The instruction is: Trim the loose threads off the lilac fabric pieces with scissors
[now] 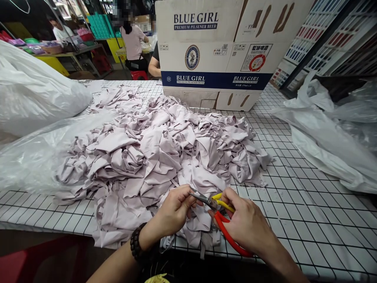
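Observation:
My right hand [247,220] grips a pair of scissors [212,203] with one yellow and one red handle. Their blades point left and stand slightly apart. At the blade tips, the fingers of my left hand [173,210] are pinched together; what lies between them is too small or hidden to make out. A dark braided bracelet [136,241] circles my left wrist. Under and beyond both hands spreads a large heap of pale pinkish-grey fabric pieces [159,151], crumpled and overlapping. Some pieces hang over the near table edge.
A Blue Girl beer carton [206,59] stands behind the heap on the grid-patterned tablecloth [297,220]. Plastic bags lie at left [35,90] and right [330,129]. Beyond are a person in a pink top [132,43], another person's arm [154,67] and a red stool [139,74].

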Available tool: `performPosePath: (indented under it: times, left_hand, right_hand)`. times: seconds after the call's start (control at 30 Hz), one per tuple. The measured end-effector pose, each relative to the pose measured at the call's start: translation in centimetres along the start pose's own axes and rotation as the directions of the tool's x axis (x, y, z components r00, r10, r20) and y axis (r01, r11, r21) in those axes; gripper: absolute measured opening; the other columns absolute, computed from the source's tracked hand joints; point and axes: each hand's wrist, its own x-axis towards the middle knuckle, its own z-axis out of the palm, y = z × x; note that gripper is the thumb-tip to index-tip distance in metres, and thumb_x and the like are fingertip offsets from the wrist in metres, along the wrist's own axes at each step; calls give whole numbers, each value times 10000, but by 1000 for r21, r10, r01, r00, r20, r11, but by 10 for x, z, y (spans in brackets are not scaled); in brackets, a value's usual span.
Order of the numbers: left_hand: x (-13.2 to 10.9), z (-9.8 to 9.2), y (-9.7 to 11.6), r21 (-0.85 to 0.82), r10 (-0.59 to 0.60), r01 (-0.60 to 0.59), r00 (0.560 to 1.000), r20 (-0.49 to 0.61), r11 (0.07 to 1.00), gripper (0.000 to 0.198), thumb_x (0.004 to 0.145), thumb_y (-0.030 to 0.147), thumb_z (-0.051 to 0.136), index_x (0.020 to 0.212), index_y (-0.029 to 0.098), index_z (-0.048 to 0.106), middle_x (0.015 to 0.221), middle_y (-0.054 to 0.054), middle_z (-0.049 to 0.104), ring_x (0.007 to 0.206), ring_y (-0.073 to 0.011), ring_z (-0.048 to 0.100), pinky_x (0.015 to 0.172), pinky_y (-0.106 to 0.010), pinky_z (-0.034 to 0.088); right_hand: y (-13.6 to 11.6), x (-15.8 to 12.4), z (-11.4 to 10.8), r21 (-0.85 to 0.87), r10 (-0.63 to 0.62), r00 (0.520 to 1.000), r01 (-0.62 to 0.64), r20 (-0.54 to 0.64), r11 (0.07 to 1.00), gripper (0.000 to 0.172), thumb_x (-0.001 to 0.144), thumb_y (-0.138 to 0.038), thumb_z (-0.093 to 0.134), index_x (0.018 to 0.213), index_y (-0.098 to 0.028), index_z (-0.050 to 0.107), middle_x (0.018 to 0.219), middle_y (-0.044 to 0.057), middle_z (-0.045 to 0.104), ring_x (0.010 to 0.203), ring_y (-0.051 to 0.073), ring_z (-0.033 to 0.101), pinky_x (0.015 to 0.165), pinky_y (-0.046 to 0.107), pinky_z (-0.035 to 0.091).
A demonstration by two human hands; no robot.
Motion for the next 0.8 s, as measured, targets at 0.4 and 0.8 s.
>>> performPosePath:
  times: [0.4,0.8]
  left_hand:
    - [1,-1,-6,-96,-81,82,997,17,992,398,951,444,467,787,125,639,716,-6,500,511,-87,508,478,-202,423]
    - [4,-7,5,27,-56,56,998,21,998,426,962,468,433,773,141,630,667,-3,513,569,-111,512,561,-227,417]
  right_hand:
    - [6,3,4,50,-44,998,47,-53,998,368,736,-406,599,693,-261,264,540,-87,438,469,125,395,489,249,316]
    - [27,4,18,772,104,983,-186,154,608,424,703,-509,721,679,-242,392,497,-104,383,417,79,325,398,209,298]
